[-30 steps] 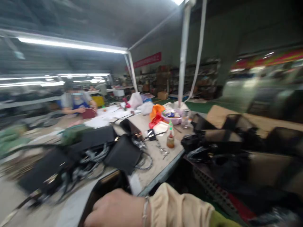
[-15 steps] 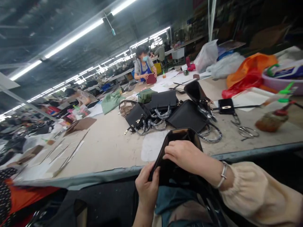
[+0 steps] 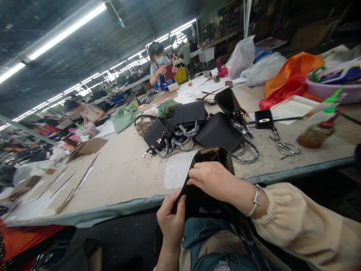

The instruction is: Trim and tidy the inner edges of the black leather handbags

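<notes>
A black handbag (image 3: 229, 160) rests at my lap against the table edge, its open mouth facing up. My left hand (image 3: 171, 216) pinches the near left part of its rim between thumb and fingers. Across the opening reaches my right hand (image 3: 208, 178), its fingers closed over the same side's edge a little farther up. The bag's lower part is hidden by my forearm and the shade. Beyond it on the table lie several black handbags (image 3: 218, 131) with plastic-wrapped handles (image 3: 189, 130).
Scissors (image 3: 287, 148), a glue bottle (image 3: 317, 131) and a black strap piece (image 3: 264, 119) lie to the right. A purple basin (image 3: 345, 92) and orange bag (image 3: 296, 69) stand behind. Brown panels (image 3: 87, 148) lie left. Across the table, a co-worker (image 3: 162, 69) holds a dark red piece.
The view has shifted slightly, so the table things sit a little left and higher. Both hands keep their hold on the handbag rim. The co-worker has raised the dark red piece.
</notes>
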`<state>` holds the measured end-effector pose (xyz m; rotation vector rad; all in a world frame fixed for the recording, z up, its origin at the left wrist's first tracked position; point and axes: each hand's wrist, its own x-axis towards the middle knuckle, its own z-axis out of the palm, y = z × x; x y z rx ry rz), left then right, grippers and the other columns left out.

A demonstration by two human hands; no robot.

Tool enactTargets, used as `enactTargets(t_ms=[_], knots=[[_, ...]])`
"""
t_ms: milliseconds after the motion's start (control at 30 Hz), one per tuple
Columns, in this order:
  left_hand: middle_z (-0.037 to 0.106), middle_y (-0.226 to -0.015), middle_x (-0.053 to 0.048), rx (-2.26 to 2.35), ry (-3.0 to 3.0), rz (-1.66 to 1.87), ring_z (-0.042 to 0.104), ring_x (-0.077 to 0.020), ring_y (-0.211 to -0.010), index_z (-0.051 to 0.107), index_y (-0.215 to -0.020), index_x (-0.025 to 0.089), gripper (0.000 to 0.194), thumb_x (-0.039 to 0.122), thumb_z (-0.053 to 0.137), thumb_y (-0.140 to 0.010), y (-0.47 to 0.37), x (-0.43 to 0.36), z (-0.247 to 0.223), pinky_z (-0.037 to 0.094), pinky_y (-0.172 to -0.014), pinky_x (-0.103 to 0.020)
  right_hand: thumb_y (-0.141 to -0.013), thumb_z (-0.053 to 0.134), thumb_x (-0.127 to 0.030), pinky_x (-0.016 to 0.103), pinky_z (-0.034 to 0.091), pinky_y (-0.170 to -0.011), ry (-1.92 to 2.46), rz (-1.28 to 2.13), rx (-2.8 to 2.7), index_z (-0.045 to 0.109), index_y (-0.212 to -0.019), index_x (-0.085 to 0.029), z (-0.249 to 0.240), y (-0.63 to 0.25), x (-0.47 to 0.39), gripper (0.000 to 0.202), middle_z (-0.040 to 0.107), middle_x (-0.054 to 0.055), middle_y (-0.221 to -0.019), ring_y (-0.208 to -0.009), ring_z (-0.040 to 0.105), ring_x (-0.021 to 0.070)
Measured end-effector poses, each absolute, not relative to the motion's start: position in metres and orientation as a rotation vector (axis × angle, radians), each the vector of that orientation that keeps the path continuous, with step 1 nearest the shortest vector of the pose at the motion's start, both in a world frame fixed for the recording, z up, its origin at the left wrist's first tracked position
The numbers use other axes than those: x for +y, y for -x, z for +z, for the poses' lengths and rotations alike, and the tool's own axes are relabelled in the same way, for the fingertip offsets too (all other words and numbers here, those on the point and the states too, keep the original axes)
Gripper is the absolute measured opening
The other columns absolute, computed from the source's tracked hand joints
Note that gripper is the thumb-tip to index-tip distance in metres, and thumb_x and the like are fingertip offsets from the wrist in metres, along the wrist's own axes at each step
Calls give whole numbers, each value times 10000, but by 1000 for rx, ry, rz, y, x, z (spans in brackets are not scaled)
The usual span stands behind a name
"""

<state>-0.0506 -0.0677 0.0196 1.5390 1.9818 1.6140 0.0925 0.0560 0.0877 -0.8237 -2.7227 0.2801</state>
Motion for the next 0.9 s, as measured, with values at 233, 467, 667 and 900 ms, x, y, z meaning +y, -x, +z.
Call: enactTargets(t_ms=[233, 467, 667, 900], knots=[[685, -777, -35, 1975, -1412, 1582, 625, -167, -735, 696, -834, 160, 149, 288, 642, -781, 50, -66, 23, 512, -745, -268, -906, 516, -351, 252, 339, -614, 857, 282, -2723, 628, -833, -186, 88, -92, 55, 213, 630, 31, -826, -754, 581, 153], [687, -819, -40, 1927, -1447, 1547, 623, -171, -755, 690, -896, 164, 186, 298, 659, -771, 57, -67, 17, 510, -732, -267, -910, 513, -345, 253, 345, -616, 870, 301, -2743, 635, -824, -181, 89, -93, 55, 222, 631, 36, -827, -764, 590, 153], [682, -798, -40, 1923, -1534, 1613, 617, -162, -744, 694, -834, 161, 122, 257, 633, -790, 52, -63, 22, 497, -728, -254, -905, 514, -346, 259, 351, -616, 858, 251, -2730, 624, -823, -185, 89, -91, 55, 212, 632, 34, -827, -762, 592, 164], [673, -743, -32, 1968, -1477, 1614, 611, -160, -698, 696, -785, 157, 139, 287, 651, -762, 49, -61, 25, 496, -685, -246, -908, 502, -337, 260, 371, -635, 861, 244, -2736, 626, -835, -180, 89, -90, 56, 212, 640, 46, -840, -787, 599, 180]])
